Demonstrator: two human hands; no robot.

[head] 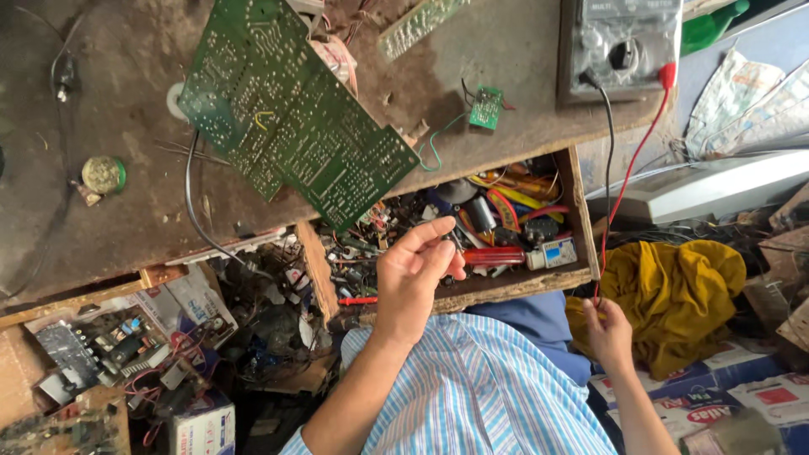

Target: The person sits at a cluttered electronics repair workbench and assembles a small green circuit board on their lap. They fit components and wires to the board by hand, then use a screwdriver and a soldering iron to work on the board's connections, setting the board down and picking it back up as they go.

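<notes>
Reaching left hand into open drawer; right hand pinching red wire.

Person wears a shirt with fine light-blue and white vertical stripes, fabric creased over the torso. Dark blue trousers below it. Both forearms bare, no watch, rings or gloves visible.

Green circuit board, red wire, yellow cloth, blue-striped shirt
</notes>
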